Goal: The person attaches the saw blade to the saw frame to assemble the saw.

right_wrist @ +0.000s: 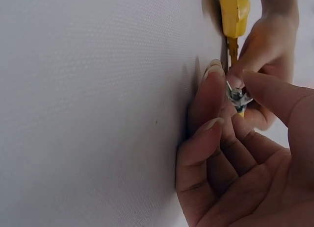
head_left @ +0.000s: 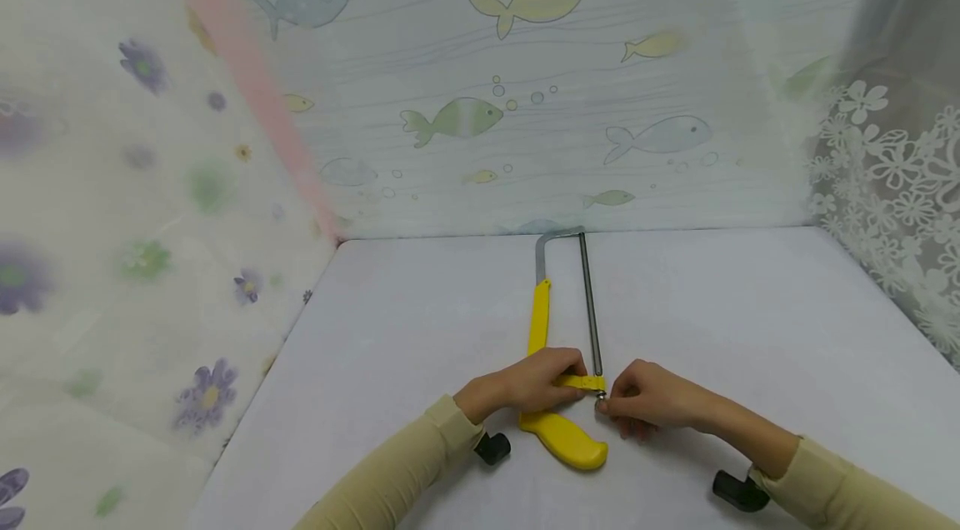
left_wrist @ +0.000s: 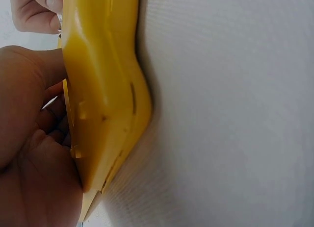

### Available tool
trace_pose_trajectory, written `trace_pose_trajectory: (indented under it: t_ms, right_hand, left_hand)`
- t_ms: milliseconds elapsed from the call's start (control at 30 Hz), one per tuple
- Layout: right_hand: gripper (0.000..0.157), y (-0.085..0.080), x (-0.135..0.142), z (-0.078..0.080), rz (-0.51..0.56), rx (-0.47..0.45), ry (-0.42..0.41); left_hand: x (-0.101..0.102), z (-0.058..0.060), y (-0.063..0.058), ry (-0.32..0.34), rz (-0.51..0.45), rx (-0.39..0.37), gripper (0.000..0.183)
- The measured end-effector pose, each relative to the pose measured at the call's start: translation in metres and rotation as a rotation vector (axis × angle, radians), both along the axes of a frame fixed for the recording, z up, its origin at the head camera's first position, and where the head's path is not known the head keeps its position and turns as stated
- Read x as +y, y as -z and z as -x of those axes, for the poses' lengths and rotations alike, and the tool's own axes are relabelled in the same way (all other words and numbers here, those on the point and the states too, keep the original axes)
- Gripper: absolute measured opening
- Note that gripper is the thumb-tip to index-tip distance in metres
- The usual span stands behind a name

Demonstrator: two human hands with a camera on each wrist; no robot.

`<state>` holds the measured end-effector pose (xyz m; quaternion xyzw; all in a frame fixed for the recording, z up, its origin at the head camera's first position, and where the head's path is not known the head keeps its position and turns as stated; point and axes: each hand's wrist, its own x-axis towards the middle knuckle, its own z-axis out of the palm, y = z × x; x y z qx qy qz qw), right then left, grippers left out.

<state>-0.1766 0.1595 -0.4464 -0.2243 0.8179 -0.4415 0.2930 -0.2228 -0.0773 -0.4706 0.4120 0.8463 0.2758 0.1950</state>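
**Left hand (head_left: 546, 376) and right hand (head_left: 660, 398) at a yellow-handled hacksaw (head_left: 566, 440)**

Head view: the hacksaw, with a yellow handle and a bent grey metal frame (head_left: 541, 259), lies on a white cloth-covered table (head_left: 420, 305), running from the lower centre of the frame up to the table's far edge. Its slender dark grey bar (head_left: 591, 305) forms the right side. At lower centre, the left hand grips the hacksaw, fingers curled over its short yellow cross-arm (head_left: 585, 382). Just right of it, the right hand pinches a small silvery metal wing nut (head_left: 601, 401) below that arm, between thumb and finger; the right-wrist view shows the nut right of centre. Beige sleeves (head_left: 397, 463) enter from the lower corners, each with a black rounded fitting (head_left: 493, 448) near the cuff. A pale fish-printed curtain (head_left: 540, 72) fills the top centre.
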Motion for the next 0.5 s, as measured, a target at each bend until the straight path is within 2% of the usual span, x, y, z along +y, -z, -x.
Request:
trace_pose_trajectory:
  t_ms: [200, 500]
  right_hand:
    - [0.027, 0.0000, 0.0055, -0.0006, 0.012, -0.012, -0.009]
    - [0.018, -0.0003, 0.0054, -0.0006, 0.015, 0.044, -0.014]
  left_hand:
    - [-0.0001, -0.0008, 0.0000, -0.013, 0.005, -0.007, 0.014]
    - [0.0000, 0.0002, 0.0011, -0.004, -0.004, -0.003, 0.014]
